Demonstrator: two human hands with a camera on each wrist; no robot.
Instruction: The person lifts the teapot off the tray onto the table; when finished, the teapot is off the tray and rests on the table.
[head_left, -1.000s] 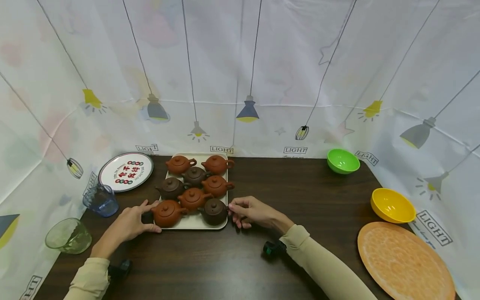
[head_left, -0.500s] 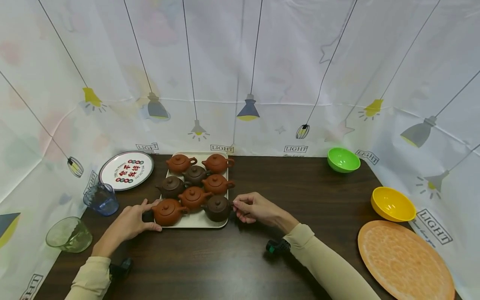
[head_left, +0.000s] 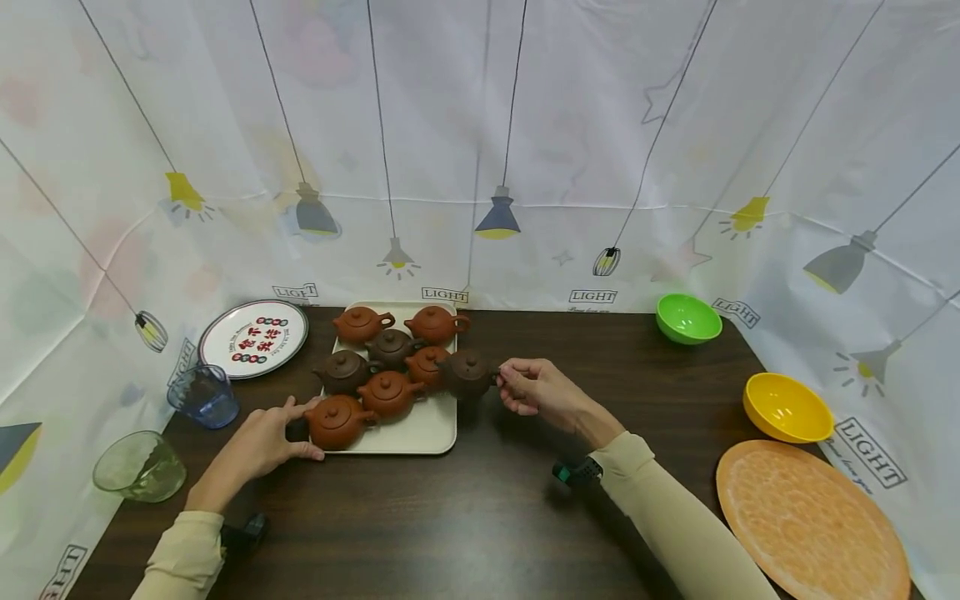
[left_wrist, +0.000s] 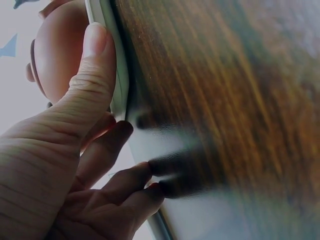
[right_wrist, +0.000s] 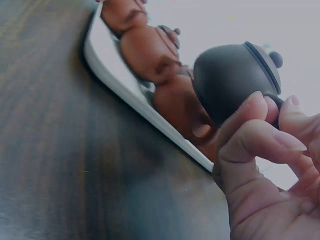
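My right hand (head_left: 551, 396) pinches the handle of a dark brown teapot (head_left: 467, 373) and holds it raised over the right edge of a cream tray (head_left: 423, 429). In the right wrist view this dark teapot (right_wrist: 232, 75) hangs clear of the tray, its lid on. My left hand (head_left: 258, 446) grips the tray's front left corner, beside a reddish-brown teapot (head_left: 336, 423); the left wrist view has the thumb (left_wrist: 95, 60) along the tray rim. Several more reddish-brown and dark teapots stand close together on the tray, one partly hidden behind the raised teapot.
A white plate with red lettering (head_left: 253, 340), a blue glass (head_left: 204, 398) and a green glass (head_left: 141, 468) stand at the left. Along the right are a green bowl (head_left: 688, 320), a yellow bowl (head_left: 787, 408) and a round tan board (head_left: 810, 517). A printed curtain (head_left: 562, 167) closes the back.
My right hand has lifted the dark teapot off the tray's front right corner and carried it back and to the right. My left hand stays at the tray's corner.
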